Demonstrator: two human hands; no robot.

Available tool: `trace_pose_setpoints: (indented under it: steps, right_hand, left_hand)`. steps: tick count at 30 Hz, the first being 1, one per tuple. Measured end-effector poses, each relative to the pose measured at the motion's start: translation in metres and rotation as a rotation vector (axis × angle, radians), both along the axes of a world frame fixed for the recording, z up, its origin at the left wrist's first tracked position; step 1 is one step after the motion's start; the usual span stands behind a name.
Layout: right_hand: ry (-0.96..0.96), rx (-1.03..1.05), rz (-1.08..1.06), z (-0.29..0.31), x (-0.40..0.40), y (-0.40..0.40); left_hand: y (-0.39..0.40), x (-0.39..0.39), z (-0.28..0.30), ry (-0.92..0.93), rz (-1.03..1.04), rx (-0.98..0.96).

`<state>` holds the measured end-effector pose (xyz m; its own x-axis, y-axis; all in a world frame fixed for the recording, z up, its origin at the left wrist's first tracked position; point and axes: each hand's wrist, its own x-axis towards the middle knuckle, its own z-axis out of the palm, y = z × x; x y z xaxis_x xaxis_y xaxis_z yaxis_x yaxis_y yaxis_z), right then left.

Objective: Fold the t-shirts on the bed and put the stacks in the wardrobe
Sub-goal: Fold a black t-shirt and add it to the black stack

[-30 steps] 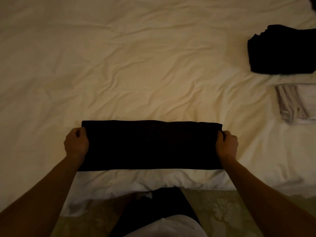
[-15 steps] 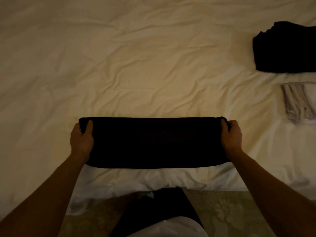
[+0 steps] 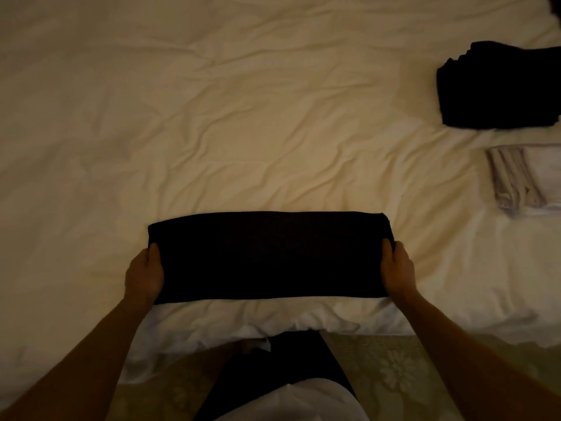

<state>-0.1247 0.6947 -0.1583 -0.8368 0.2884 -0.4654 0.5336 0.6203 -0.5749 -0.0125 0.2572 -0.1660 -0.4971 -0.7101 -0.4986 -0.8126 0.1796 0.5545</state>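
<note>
one folded black t-shirt (image 3: 270, 256) on bed (image 3: 212, 132), left hand (image 3: 145, 276) and right hand (image 3: 398, 270) gripping its ends; beyond its right end: one black stack (image 3: 498, 89), one white stack (image 3: 525, 179).

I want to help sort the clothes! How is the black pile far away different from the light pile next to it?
The black stack is very dark, while the pale stack is whitish grey. The black stack lies farther up the bed; the pale stack lies nearer the person. The black stack looks bigger and bulkier than the pale stack. Both are folded, rest on the bed's right side, run off the picture's edge, and no hand touches them.
</note>
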Motion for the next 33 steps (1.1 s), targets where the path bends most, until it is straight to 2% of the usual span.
trace_pose_setpoints:
  steps: [2, 4, 6, 8, 10, 12, 16, 18, 22, 28, 31, 33]
  right_hand:
    - [0.003, -0.150, -0.125, -0.005, -0.003, 0.002]
    - [-0.013, -0.187, -0.183, -0.008, -0.007, 0.002]
    - [-0.015, -0.057, -0.142, -0.006, -0.006, -0.001]
    - [0.123, 0.246, -0.057, -0.001, -0.003, -0.005]
    - [0.370, 0.456, 0.106, 0.010, 0.000, -0.016]
    - [0.527, 0.461, 0.331, 0.013, -0.001, -0.038]
    - [0.597, 0.441, 0.750, 0.006, 0.012, -0.109]
    - [0.539, 0.427, 0.850, -0.004, 0.015, -0.131]
    - [0.395, 0.509, 0.845, -0.019, 0.001, -0.117]
    - [0.287, 0.611, 0.638, -0.018, -0.012, -0.031]
    - [0.241, 0.570, 0.489, -0.015, -0.011, -0.011]
    - [0.207, 0.471, 0.404, -0.010, -0.008, -0.007]
  left_hand:
    - [-0.002, -0.003, -0.002, 0.066, 0.132, 0.144]
    - [0.000, -0.003, -0.001, 0.065, 0.158, 0.117]
    - [0.006, -0.001, 0.003, 0.001, 0.095, -0.153]
    - [0.019, -0.002, 0.011, 0.036, 0.004, -0.482]
    - [0.040, -0.009, 0.018, 0.168, -0.203, -0.660]
    - [0.071, -0.025, 0.015, 0.246, -0.445, -0.686]
    - [0.157, -0.059, 0.011, 0.269, -0.973, -0.680]
    - [0.180, -0.068, 0.000, 0.177, -1.116, -0.681]
    - [0.160, -0.067, -0.020, 0.056, -1.026, -0.677]
    - [0.068, -0.030, -0.021, -0.107, -0.718, -0.654]
    - [0.041, -0.015, -0.017, -0.107, -0.561, -0.591]
    - [0.033, -0.010, -0.012, -0.061, -0.501, -0.526]
